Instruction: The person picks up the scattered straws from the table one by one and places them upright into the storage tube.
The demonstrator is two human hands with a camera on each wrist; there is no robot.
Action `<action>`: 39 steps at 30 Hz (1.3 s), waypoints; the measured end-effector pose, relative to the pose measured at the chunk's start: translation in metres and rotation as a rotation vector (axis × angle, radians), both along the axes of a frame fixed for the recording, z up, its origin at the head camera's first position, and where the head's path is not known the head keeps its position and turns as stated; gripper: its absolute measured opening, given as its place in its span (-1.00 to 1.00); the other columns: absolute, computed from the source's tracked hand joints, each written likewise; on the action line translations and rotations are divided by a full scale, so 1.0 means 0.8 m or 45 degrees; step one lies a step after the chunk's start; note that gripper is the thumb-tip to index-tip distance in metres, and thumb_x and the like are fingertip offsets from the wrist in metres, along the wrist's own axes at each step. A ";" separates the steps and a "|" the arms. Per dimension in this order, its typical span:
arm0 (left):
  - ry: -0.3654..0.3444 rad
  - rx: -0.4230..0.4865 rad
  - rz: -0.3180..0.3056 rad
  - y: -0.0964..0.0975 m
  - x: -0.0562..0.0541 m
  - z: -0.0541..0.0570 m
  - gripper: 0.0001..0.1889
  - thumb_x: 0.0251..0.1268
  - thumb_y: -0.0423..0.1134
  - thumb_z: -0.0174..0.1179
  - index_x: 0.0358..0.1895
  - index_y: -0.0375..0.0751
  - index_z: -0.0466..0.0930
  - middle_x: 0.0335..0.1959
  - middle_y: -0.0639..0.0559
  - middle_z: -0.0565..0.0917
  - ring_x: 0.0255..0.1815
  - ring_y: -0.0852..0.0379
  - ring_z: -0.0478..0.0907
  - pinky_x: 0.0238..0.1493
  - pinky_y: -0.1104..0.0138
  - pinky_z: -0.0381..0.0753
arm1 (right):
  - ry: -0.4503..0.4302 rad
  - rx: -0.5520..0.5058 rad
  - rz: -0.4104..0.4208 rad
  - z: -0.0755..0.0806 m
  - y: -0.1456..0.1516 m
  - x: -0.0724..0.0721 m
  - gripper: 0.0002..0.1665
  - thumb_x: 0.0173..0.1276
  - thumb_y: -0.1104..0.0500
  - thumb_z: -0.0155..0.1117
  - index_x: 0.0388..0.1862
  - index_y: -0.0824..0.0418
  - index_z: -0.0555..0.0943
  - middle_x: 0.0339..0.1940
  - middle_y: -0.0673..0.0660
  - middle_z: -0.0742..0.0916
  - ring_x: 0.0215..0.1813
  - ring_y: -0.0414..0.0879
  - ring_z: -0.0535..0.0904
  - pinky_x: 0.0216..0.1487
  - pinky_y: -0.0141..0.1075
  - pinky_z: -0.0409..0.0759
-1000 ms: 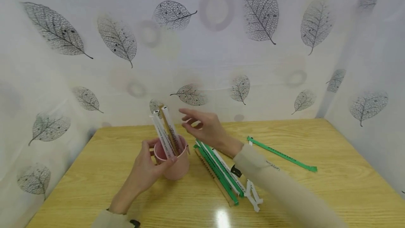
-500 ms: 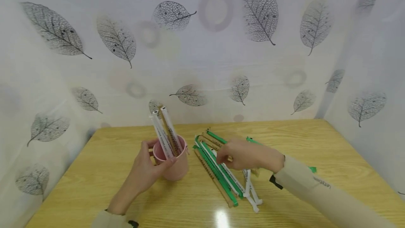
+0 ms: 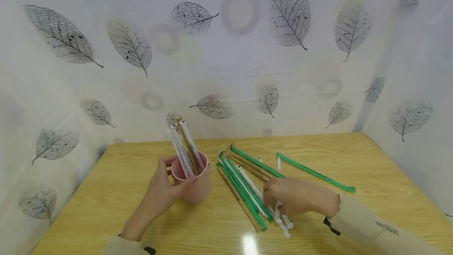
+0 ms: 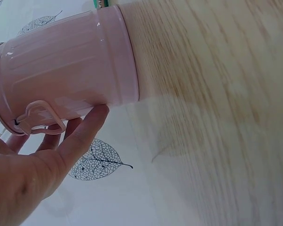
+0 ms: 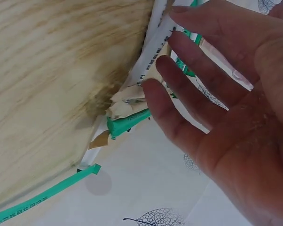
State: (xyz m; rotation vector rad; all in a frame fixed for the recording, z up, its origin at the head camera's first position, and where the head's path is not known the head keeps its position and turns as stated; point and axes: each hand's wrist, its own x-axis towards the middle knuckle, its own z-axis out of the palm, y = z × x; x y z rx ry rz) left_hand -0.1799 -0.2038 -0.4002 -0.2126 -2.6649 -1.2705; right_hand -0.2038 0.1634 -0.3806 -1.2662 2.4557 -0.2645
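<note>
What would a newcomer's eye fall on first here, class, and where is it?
Probably the pink cup, held by the left hand, with white and brown straws leaning in it. Right of it, green, white and brown straws lie loosely piled, the right hand at them. Behind, dark leaves pattern the pale backdrop.

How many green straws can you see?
4 visible: one green straw alone at right; another along the back of the pile; two toward its left. More may hide in the pile or under the right hand.
</note>
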 end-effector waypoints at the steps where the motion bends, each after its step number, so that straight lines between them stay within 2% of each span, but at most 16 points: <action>1: -0.003 -0.001 -0.002 0.000 0.000 -0.001 -0.16 0.26 0.10 0.41 0.40 -0.25 0.15 0.34 -0.17 0.44 0.19 -0.12 0.58 0.04 0.28 0.65 | 0.021 -0.007 0.013 -0.002 0.001 0.000 -0.61 0.20 0.43 0.46 -0.16 -0.05 0.79 -0.08 -0.16 0.72 -0.01 -0.29 0.59 -0.11 -0.42 0.64; 9: 0.022 -0.008 -0.006 -0.001 -0.002 -0.003 -0.18 0.26 0.08 0.42 0.38 -0.25 0.17 0.33 -0.15 0.45 0.19 -0.11 0.58 0.03 0.30 0.65 | 0.133 -0.052 0.083 -0.008 0.002 0.002 -0.79 0.21 0.30 0.54 -0.32 -0.03 0.78 -0.26 -0.20 0.68 -0.18 -0.38 0.55 -0.18 -0.45 0.62; 13: 0.033 -0.016 -0.012 -0.001 -0.002 -0.002 -0.18 0.26 0.08 0.42 0.37 -0.25 0.18 0.32 -0.15 0.46 0.19 -0.08 0.57 0.01 0.33 0.65 | 0.177 -0.150 0.120 -0.007 0.004 -0.001 -0.85 0.26 0.28 0.50 -0.30 0.00 0.77 -0.26 -0.18 0.73 -0.18 -0.36 0.61 -0.16 -0.45 0.63; 15: 0.033 -0.013 -0.017 -0.001 -0.003 -0.002 -0.18 0.26 0.08 0.42 0.37 -0.26 0.18 0.32 -0.15 0.46 0.18 -0.08 0.57 0.01 0.32 0.66 | 0.190 -0.247 0.142 -0.004 0.005 -0.005 -0.85 0.29 0.29 0.46 -0.26 0.03 0.77 -0.24 -0.15 0.75 -0.14 -0.34 0.65 -0.12 -0.44 0.65; 19: 0.034 -0.002 -0.026 -0.001 -0.002 -0.002 -0.18 0.26 0.07 0.42 0.37 -0.27 0.17 0.32 -0.17 0.46 0.18 -0.09 0.58 0.02 0.31 0.66 | 0.230 -0.541 0.222 0.004 0.005 -0.015 -0.83 0.31 0.34 0.43 -0.20 0.09 0.73 -0.22 -0.08 0.79 -0.12 -0.29 0.72 -0.11 -0.40 0.70; 24: 0.036 -0.002 -0.026 -0.001 -0.002 -0.001 -0.18 0.27 0.08 0.42 0.37 -0.28 0.17 0.32 -0.18 0.46 0.18 -0.10 0.58 0.00 0.33 0.66 | 0.354 -0.875 0.294 0.019 -0.002 -0.030 -0.69 0.24 0.43 0.45 -0.13 0.10 0.71 -0.22 -0.02 0.80 -0.18 -0.25 0.74 -0.13 -0.44 0.68; 28: 0.039 0.001 -0.026 -0.001 -0.001 -0.001 -0.18 0.26 0.07 0.42 0.36 -0.29 0.18 0.31 -0.19 0.47 0.17 -0.09 0.58 -0.01 0.34 0.66 | 0.430 -1.084 0.263 0.033 -0.009 -0.039 -0.62 0.17 0.47 0.49 -0.09 0.14 0.71 -0.21 0.04 0.82 -0.22 -0.18 0.76 -0.16 -0.45 0.69; 33: 0.022 0.001 -0.021 0.000 0.000 0.001 -0.18 0.26 0.08 0.42 0.36 -0.27 0.18 0.32 -0.18 0.47 0.19 -0.08 0.57 0.00 0.35 0.65 | 0.447 -1.316 0.175 0.058 -0.017 -0.050 -0.48 0.08 0.60 0.44 0.05 0.35 0.67 -0.21 0.20 0.82 -0.23 -0.08 0.79 -0.23 -0.41 0.74; 36: 0.015 -0.002 -0.021 0.000 0.000 0.002 -0.19 0.27 0.09 0.41 0.36 -0.27 0.18 0.33 -0.19 0.46 0.19 -0.08 0.57 0.00 0.34 0.65 | 0.431 -1.419 0.113 0.073 -0.023 -0.054 -0.34 0.04 0.67 0.40 0.18 0.38 0.62 -0.24 0.26 0.81 -0.19 -0.18 0.78 -0.24 -0.38 0.75; 39: 0.015 -0.005 -0.022 0.000 0.000 0.002 -0.19 0.27 0.09 0.41 0.36 -0.27 0.18 0.34 -0.19 0.46 0.20 -0.09 0.57 0.00 0.34 0.65 | 0.440 -1.492 0.092 0.085 -0.030 -0.058 -0.32 0.03 0.70 0.38 0.18 0.39 0.63 -0.26 0.30 0.80 -0.16 -0.27 0.76 -0.25 -0.38 0.75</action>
